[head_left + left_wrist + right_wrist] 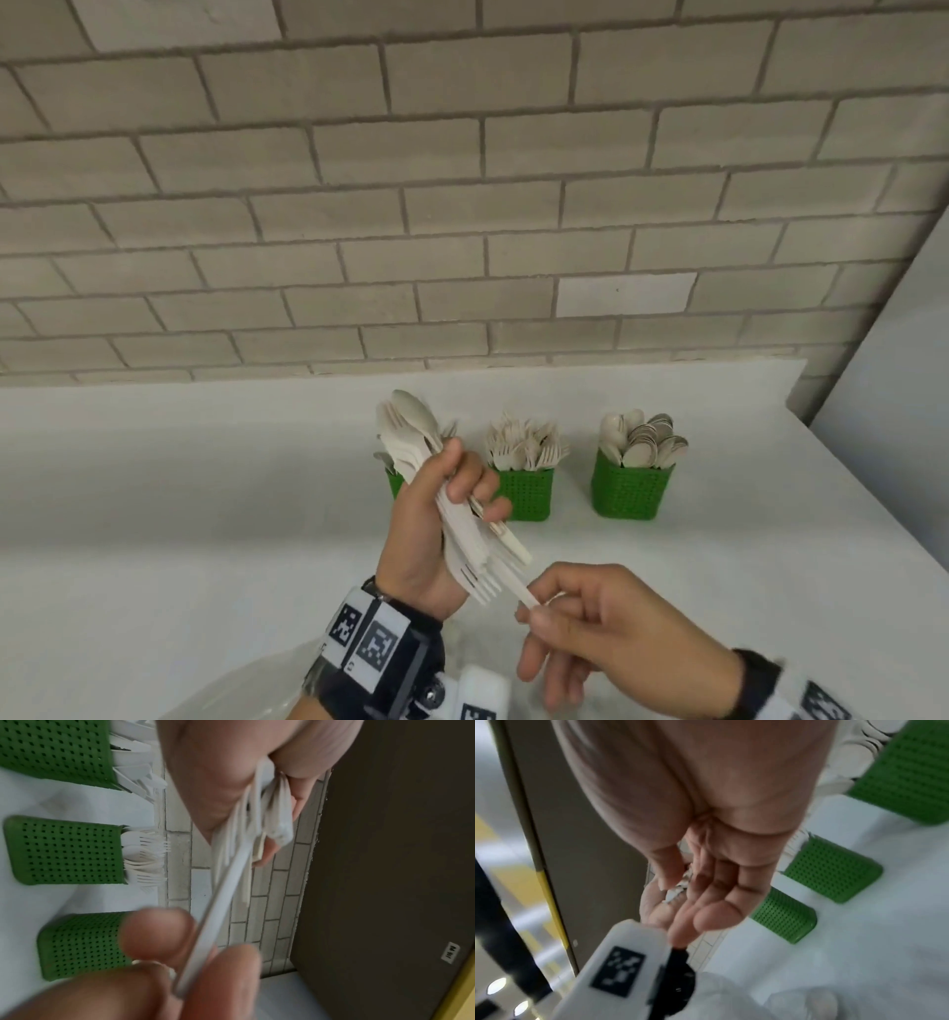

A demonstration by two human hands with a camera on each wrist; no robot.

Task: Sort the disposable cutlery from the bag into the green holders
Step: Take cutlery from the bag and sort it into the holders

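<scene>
Writing is scarce: a small white sticker [450,955] on the dark panel in the left wrist view carries a few black characters too blurred to read, and the wrist bands [368,640] bear black-and-white square code markers, two showing on the left band. Three green holders stand in a row on the white counter [205,514] near the brick wall: the left holder [394,482], mostly hidden behind the left hand, the middle holder [526,493] packed with forks, and the right holder [631,491] full of spoons. The left hand [436,534] has its fingers curled round a mixed bundle of cutlery [462,534], spoon bowls and fork heads fanned above the fist, tines and handle ends below; the pieces are too many and overlapped to count. The right hand [585,624] pinches the end of one single piece [521,593] between thumb and forefinger, its other end among the bundle. Clear plastic bag [246,688] lies at the bottom edge
</scene>
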